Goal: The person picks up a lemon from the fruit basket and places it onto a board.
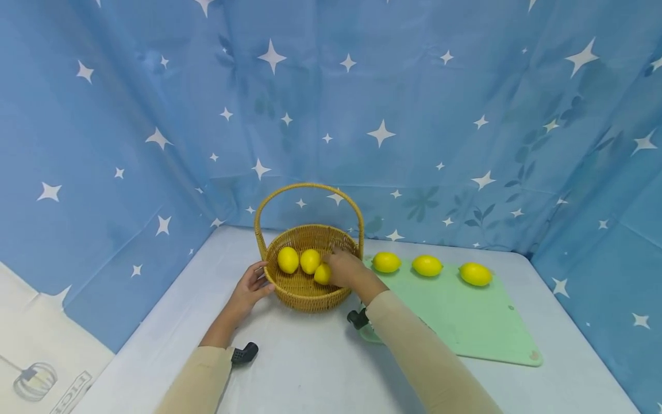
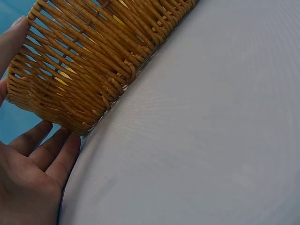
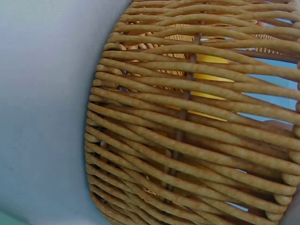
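A round wicker basket (image 1: pixel 310 303) with a tall arched handle stands on the table, with two lemons (image 1: pixel 288 260) lying inside. My left hand (image 1: pixel 251 288) touches the basket's left side from outside, its thumb and fairly straight fingers spread against the weave; this also shows in the left wrist view. My right hand (image 1: pixel 347 269) reaches over the right rim into the basket and holds a third lemon (image 1: pixel 322 275), whose right part the hand covers. In the right wrist view the basket wall (image 3: pixel 187 117) hides the fingers, and yellow shows through its gaps.
Right of the basket lies a pale green cutting board (image 1: pixel 465 322). Three lemons sit in a row along its far edge, the nearest one (image 1: pixel 386 262) close to the basket. A blue star-patterned curtain (image 1: pixel 383 103) stands behind the white table (image 1: pixel 305 368).
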Demonstrator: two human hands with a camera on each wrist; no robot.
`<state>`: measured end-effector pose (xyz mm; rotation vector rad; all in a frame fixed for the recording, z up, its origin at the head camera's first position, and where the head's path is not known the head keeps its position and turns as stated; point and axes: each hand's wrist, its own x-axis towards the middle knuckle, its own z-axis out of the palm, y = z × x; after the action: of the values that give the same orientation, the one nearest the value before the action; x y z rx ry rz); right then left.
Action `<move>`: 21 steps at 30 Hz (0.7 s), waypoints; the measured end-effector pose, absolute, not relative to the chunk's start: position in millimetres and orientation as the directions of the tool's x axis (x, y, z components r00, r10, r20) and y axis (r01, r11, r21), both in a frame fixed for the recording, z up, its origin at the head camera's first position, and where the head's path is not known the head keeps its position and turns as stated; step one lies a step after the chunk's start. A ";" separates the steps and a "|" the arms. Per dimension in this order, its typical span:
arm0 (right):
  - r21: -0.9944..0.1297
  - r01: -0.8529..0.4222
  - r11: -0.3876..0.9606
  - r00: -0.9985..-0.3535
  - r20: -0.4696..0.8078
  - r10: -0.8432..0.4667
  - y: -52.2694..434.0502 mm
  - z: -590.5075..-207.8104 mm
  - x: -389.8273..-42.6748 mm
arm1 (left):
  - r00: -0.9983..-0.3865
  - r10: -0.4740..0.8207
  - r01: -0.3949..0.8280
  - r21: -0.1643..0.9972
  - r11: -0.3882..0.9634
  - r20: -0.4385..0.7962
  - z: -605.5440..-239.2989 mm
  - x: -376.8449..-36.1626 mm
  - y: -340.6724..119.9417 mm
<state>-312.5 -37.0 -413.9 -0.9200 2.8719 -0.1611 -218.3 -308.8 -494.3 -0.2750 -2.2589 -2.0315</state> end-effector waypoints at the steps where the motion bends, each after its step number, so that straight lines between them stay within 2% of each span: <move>1: -0.147 -0.568 0.810 -0.808 -0.088 -0.583 -36.5 -413.0 -312.3 | -0.981 0.074 0.188 0.978 0.092 0.182 -490.2 -217.3 -307.2; 6: -0.222 -0.558 0.800 -0.803 -0.101 -0.588 -34.2 -412.0 -312.3 | -0.983 0.080 0.173 0.982 0.072 0.167 -490.3 -221.8 -305.4; 13: -0.247 -0.580 0.776 -0.778 -0.115 -0.618 -31.6 -415.9 -312.7 | -0.984 0.063 0.172 0.981 0.095 0.166 -493.5 -220.1 -304.4; 21: -0.272 -0.585 0.764 -0.786 -0.043 -0.617 -27.9 -411.5 -307.4 | -0.986 0.059 0.159 0.983 0.097 0.153 -489.2 -217.4 -306.4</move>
<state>-307.4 -27.9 -411.5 -0.9674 2.8281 -0.3712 -217.4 -306.4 -489.2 -0.2259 -2.2702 -2.0501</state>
